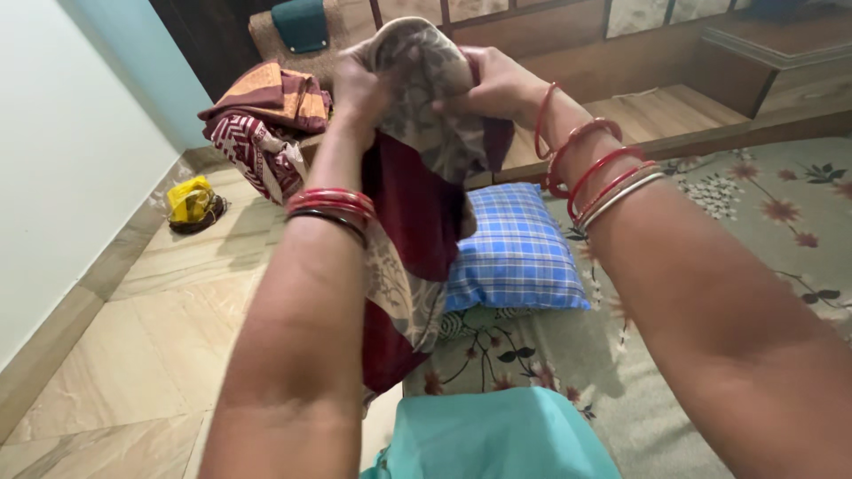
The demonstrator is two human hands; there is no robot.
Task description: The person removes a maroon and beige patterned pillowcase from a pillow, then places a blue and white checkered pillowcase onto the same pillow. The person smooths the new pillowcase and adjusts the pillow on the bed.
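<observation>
Both my hands are raised in front of me and grip the top of a patterned beige and maroon cloth (417,177). My left hand (359,89) pinches its left upper edge, my right hand (497,87) holds the right upper edge. The cloth hangs down between my forearms, its maroon side facing me. Red bangles ring both wrists. Below the hanging cloth lies a blue checked pillow (519,253) on a floral mattress (737,204).
A heap of maroon and orange patterned cloths (266,120) sits at the back left. A yellow bag (191,202) lies on the tiled floor by the white wall. Wooden furniture (674,53) stands behind the mattress. Teal fabric (497,439) covers my lap.
</observation>
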